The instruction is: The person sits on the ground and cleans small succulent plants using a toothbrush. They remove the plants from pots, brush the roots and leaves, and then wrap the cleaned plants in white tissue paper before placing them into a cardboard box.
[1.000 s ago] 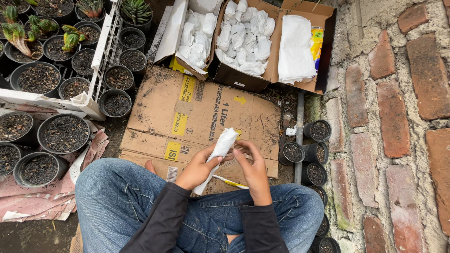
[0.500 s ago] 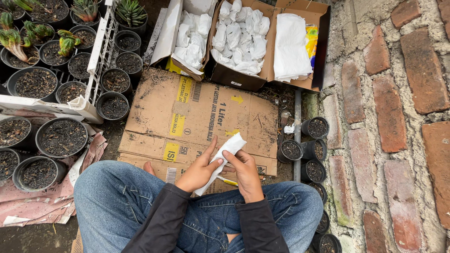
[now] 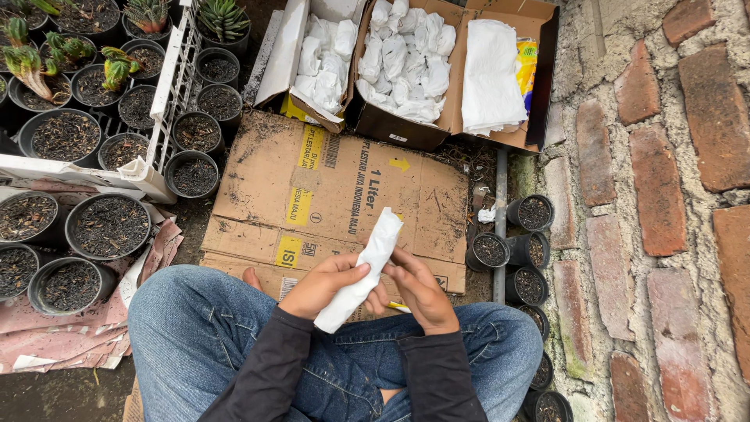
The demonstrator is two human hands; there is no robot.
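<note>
— What have you got in your hands?

— A long white paper-wrapped bundle [image 3: 362,270]. My left hand [image 3: 322,284] is curled around its lower half, thumb over the top, fingers closed on it. My right hand [image 3: 422,291] is just beside it, its fingertips pinching the bundle's edge near the middle. The bundle tilts up and away from me, its upper end over the flattened cardboard [image 3: 336,195] I sit at, its lower end over my lap.

— Where are you sitting?

— On the ground, cross-legged in blue jeans [image 3: 195,328], with dark sleeves down to my wrists. A bare toe peeks out beside my left knee, touching the cardboard's edge. A bit of something yellow and white shows under my right hand; I cannot tell what it is.

— And what's in front of you?

— Beyond the cardboard stand two open cardboard boxes. The left box [image 3: 301,59] holds several white wrapped bundles like mine; the right box [image 3: 437,70] holds more of them in one half and a stack of white paper sheets [image 3: 491,74] in the other, with a yellow packet beside the stack.

— Anything at your sides?

— To my left, black pots filled with dark soil [image 3: 109,227], some in a white plastic crate [image 3: 168,94], a few with small green succulents [image 3: 226,16]. To my right, a row of small black pots [image 3: 519,250] along a grey pipe, next to a brick wall [image 3: 664,180].
</note>
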